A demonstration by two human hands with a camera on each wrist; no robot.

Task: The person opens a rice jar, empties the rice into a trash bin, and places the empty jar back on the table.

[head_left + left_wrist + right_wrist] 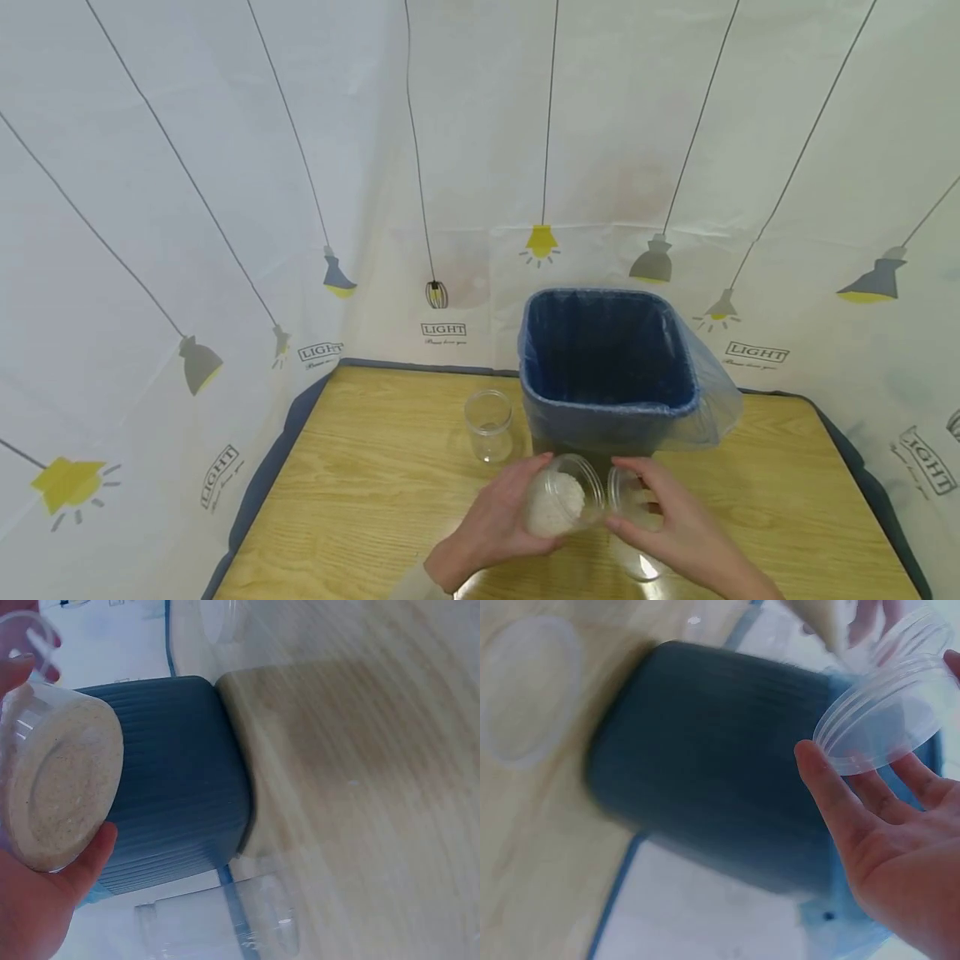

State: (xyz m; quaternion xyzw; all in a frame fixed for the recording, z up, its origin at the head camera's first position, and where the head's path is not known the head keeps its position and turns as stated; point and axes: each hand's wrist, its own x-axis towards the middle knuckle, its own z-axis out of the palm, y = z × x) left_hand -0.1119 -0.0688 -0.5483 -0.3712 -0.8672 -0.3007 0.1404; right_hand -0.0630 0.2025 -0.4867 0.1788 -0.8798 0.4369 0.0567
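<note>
My left hand [491, 521] grips a clear jar [551, 507] of pale grains, which is tilted to the right. Its base [71, 772] faces the left wrist camera, with grains spread behind it. Close beside the jar's mouth, my right hand [686, 529] holds a clear ribbed lid [885, 724] between thumb and fingertips. The lid stands on edge, its rim near the jar's rim. Left of the bin, an empty clear jar [489, 437] stands upright on the table.
A dark blue bin [558, 429] with a translucent blue liner [716, 417] stands just beyond my hands, its opening upward. Another clear round lid [529, 690] lies on the wooden table [375, 467] near my right hand. Printed cloth [450, 167] hangs behind and at both sides.
</note>
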